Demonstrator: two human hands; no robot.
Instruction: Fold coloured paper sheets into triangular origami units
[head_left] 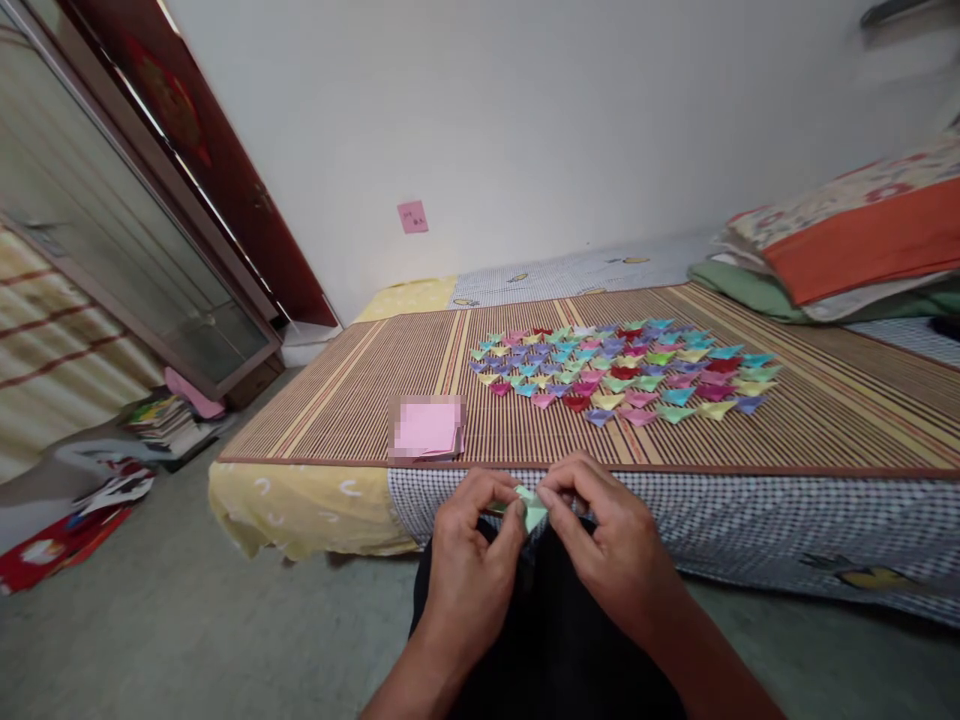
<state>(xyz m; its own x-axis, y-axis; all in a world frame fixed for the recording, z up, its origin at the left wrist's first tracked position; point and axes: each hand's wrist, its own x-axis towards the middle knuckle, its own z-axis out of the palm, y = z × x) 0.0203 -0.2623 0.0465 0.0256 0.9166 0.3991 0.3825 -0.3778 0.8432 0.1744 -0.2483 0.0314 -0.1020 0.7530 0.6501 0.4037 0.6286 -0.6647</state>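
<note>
A small piece of light green folded paper is pinched between both hands, above my lap at the bed's front edge. My left hand grips its left side between thumb and fingers. On the opposite side, the thumb and fingertips of my right hand close on the paper. My fingers cover parts of it, so its full shape is hidden. Beyond my hands, several rows of colourful folded paper boats stand on the striped mat. A stack of pink paper squares lies near the mat's front edge, left of the boats.
The striped mat covers a bed with a checked sheet hanging over its front. Folded bedding is piled at the right. A pink note sticks to the wall. Books stand on the floor at left, near a glazed door.
</note>
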